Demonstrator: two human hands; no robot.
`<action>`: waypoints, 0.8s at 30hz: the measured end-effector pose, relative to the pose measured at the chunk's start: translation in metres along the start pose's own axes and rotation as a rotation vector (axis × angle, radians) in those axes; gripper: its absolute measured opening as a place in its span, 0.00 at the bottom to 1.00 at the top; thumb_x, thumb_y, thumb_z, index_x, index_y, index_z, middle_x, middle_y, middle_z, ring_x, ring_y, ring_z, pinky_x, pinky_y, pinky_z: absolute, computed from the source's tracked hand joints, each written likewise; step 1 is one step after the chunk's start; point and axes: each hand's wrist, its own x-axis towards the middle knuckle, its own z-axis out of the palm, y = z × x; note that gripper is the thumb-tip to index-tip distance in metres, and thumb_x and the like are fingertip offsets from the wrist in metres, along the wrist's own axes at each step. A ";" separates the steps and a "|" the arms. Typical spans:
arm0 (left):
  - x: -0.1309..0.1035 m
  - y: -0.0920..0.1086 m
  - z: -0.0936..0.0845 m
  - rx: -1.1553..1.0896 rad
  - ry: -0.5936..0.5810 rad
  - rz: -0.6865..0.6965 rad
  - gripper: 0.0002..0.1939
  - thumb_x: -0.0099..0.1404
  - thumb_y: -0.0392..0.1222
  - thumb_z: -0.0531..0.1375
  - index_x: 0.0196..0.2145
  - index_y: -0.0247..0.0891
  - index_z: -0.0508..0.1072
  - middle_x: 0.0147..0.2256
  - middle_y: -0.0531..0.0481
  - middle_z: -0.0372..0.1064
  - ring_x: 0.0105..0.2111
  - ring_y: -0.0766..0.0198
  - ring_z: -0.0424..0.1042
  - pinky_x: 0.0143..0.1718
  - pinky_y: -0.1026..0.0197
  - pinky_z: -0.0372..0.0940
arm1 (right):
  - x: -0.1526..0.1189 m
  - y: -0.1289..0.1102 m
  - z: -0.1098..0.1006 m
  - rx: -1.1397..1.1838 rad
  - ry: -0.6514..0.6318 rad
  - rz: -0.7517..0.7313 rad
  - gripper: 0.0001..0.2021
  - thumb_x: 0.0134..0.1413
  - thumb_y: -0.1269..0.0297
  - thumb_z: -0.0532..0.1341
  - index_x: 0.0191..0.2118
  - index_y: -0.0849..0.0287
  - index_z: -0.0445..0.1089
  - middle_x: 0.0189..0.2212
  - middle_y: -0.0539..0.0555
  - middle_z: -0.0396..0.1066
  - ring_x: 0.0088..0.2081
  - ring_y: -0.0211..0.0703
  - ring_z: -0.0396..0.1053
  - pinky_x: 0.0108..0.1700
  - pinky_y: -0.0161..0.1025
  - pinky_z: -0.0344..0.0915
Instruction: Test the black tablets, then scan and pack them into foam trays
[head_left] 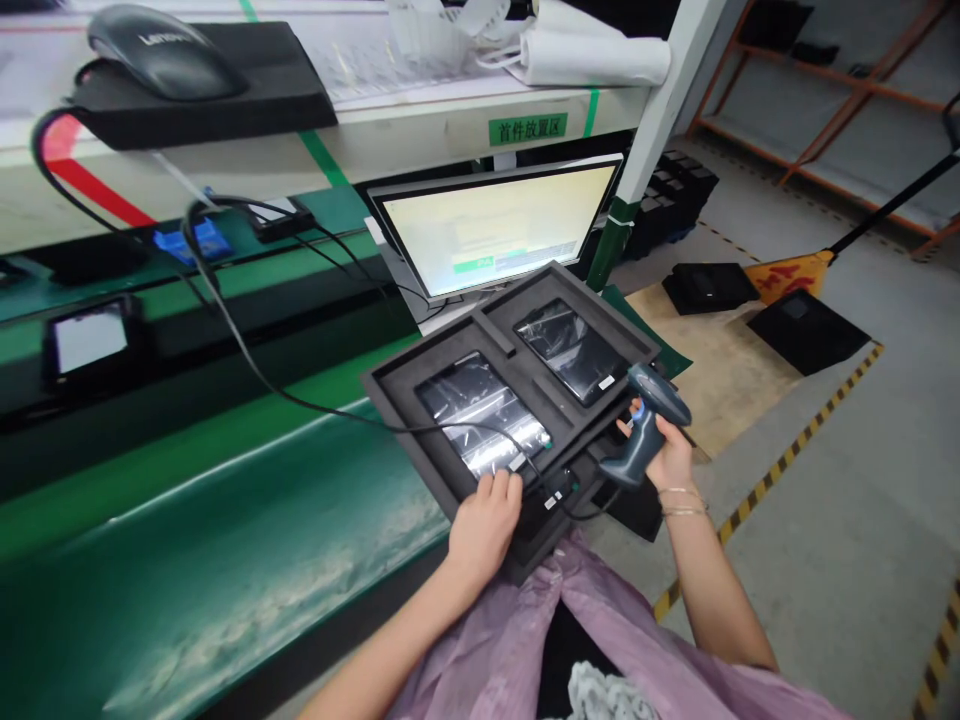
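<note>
A black foam tray [495,335] with compartments lies tilted in front of me. Two dark tablets in clear film rest in it, the left tablet [480,410] and the right tablet [566,350]. My left hand [486,520] is at the near edge of the left tablet, fingers bent together; whether they grip it is hard to tell. My right hand [667,455] is wrapped round the handle of a dark grey barcode scanner [641,430], above the tray's right side. The scanner's black cable crosses the left tablet. Below the tablets, small white labels show on another dark item [559,492].
A lit monitor [495,225] stands behind the tray. A green conveyor or bench surface [225,560] runs left. The shelf above holds a mouse [165,55] on a black block. At right are black trays [810,330], a yellow pallet jack [791,272] and a white post [660,110].
</note>
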 end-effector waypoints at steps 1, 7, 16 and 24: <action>0.005 -0.006 0.000 0.008 0.010 -0.003 0.05 0.61 0.31 0.55 0.36 0.35 0.65 0.35 0.46 0.63 0.36 0.56 0.66 0.28 0.58 0.69 | 0.007 -0.002 0.005 0.001 -0.016 0.003 0.19 0.43 0.57 0.62 0.43 0.54 0.66 0.46 0.52 0.69 0.54 0.47 0.61 0.47 0.49 0.68; 0.013 -0.011 0.008 0.024 0.094 0.022 0.06 0.61 0.32 0.56 0.38 0.35 0.64 0.34 0.46 0.62 0.34 0.57 0.65 0.27 0.59 0.68 | -0.009 -0.047 -0.010 -0.336 -0.153 0.174 0.19 0.46 0.53 0.64 0.43 0.58 0.67 0.34 0.52 0.72 0.27 0.38 0.69 0.29 0.36 0.67; 0.012 -0.005 0.013 -0.004 0.110 -0.011 0.07 0.63 0.32 0.54 0.40 0.32 0.65 0.37 0.44 0.63 0.36 0.55 0.66 0.29 0.59 0.67 | -0.075 -0.047 0.006 -1.169 -0.656 0.492 0.14 0.50 0.53 0.59 0.31 0.61 0.64 0.19 0.49 0.68 0.23 0.38 0.66 0.25 0.34 0.61; 0.009 -0.004 0.013 -0.030 0.134 -0.045 0.07 0.63 0.34 0.55 0.40 0.33 0.65 0.37 0.44 0.64 0.37 0.55 0.66 0.29 0.59 0.66 | -0.071 -0.036 0.018 -1.239 -0.754 0.447 0.11 0.51 0.57 0.57 0.29 0.60 0.61 0.18 0.48 0.66 0.21 0.37 0.65 0.23 0.33 0.60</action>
